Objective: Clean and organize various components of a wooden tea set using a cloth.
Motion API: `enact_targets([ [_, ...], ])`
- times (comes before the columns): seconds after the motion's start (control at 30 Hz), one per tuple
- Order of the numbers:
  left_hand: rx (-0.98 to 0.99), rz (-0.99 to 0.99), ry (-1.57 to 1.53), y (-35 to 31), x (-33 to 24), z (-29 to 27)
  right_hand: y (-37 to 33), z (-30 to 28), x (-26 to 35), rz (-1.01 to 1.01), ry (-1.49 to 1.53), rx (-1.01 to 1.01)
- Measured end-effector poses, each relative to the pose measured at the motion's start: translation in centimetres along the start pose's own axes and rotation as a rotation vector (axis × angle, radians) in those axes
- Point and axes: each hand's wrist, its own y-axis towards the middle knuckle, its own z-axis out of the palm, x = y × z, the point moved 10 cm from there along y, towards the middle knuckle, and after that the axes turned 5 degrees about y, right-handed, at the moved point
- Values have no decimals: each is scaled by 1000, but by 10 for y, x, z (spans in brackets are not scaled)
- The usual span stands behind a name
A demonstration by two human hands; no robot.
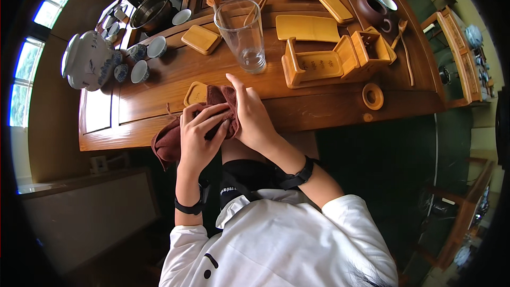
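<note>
A dark brown cloth [169, 142] is bunched between my two hands in front of the table's near edge. My left hand [202, 130] is closed on it, fingers bent over the folds. From the other side my right hand [254, 117] grips the cloth, one finger pointing up and away from it. Whether something is wrapped inside the folds cannot be seen. Just beyond the cloth lies a small yellow wooden dish [196, 93], partly covered by it. Farther off, a tall clear glass [251, 48] stands upright on the wooden tea table [329, 109].
Several white cups [140, 72] and a lidded white pot [87, 61] stand at the left. Bamboo trays [307, 27], a bamboo holder [319, 66] and a round wooden ring [373, 96] are at the right, near a dark clay teapot [372, 9]. A metal bowl [152, 13] sits far left.
</note>
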Motion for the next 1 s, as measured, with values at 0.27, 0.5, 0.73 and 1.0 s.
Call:
enact_targets([
  [0.27, -267, -155, 341, -2, 49, -19, -1, 6, -2, 45, -8, 30],
  [0.5, -286, -241, 356, -2, 65, -20, -15, -10, -2, 126, -19, 66],
  [0.73, -345, -183, 434, -4, 60, -20, -18, -22, 17, 51, -360, 141],
  [1.0, -363, -163, 425, -4, 55, -21, -2, -8, 20, -37, -476, 139],
])
